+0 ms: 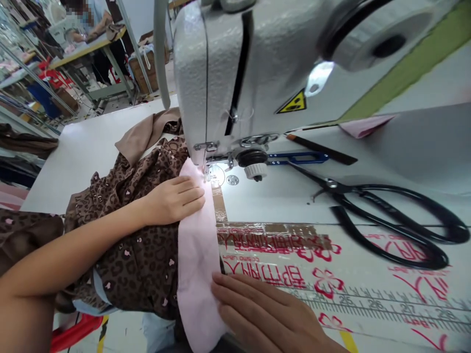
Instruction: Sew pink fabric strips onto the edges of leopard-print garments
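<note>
A brown leopard-print garment [140,245] with a pale pink band [196,245] along its edge lies under the head of a grey sewing machine [235,73]. My left hand [172,198] rests flat on the fabric just left of the presser foot [209,171], fingers stretched out and together. My right hand [257,309] lies flat near the table's front edge, fingertips touching the pink band's right side. Neither hand grips anything.
Large black scissors [390,215] lie on the table [91,142] to the right, with a blue-handled tool [301,158] and a dark pencil [324,149] behind them. A printed ruler strip [368,294] runs along the front. Another person sits at a far bench [88,46].
</note>
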Demonstrator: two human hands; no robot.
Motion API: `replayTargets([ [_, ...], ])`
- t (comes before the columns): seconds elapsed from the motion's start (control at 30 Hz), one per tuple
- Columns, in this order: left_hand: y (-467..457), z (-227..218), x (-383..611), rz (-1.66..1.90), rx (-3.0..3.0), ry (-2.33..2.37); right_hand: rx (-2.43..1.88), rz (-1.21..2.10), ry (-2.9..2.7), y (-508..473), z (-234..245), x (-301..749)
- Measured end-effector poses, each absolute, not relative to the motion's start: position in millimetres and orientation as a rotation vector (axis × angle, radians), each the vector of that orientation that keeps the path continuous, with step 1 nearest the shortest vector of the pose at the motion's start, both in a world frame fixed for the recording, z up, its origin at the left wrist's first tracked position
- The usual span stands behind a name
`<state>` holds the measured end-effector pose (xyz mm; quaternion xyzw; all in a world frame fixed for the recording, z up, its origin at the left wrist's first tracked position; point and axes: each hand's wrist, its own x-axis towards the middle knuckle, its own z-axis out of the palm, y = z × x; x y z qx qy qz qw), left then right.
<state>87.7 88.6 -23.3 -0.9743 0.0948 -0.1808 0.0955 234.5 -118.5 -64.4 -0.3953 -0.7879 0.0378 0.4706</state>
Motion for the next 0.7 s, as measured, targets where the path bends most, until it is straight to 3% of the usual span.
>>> replayTargets([
  [0.3,90,-17,92,-0.481,-2.909,0.339,-0.974,0.16,-2.178,-115,-43,246],
  [0.7,81,-29,95,-0.679,-2.981,0.153,-0.96,0.007,-1.949,-123,-67,235],
])
